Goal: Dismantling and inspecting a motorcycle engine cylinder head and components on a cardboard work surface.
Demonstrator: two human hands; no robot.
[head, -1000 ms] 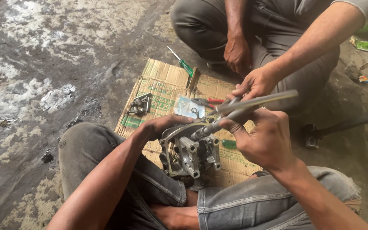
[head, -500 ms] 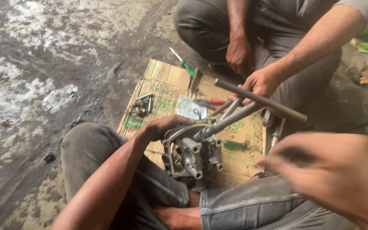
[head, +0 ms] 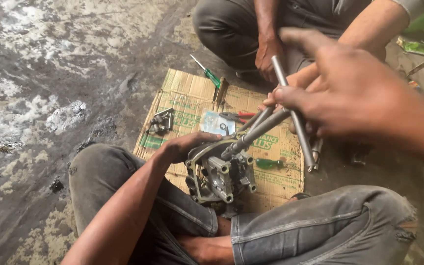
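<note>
Steel wrench (head: 258, 131) slants up-right from engine part (head: 219, 174) toward right hand (head: 349, 88).

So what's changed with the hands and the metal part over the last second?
The right hand came off the long socket wrench, swung out right, and is now back at the wrench's crossbar, fingers around its upper part. The left hand stayed pressed on the metal engine part, and the wrench stayed seated on it. The other person's hand stayed resting on their leg.

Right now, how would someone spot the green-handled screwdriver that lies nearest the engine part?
Find the flattened cardboard on the floor. The metal engine part sits at its near edge; just right of it lies the green-handled screwdriver, on the cardboard, unlike the other green one beyond the far edge.
</note>
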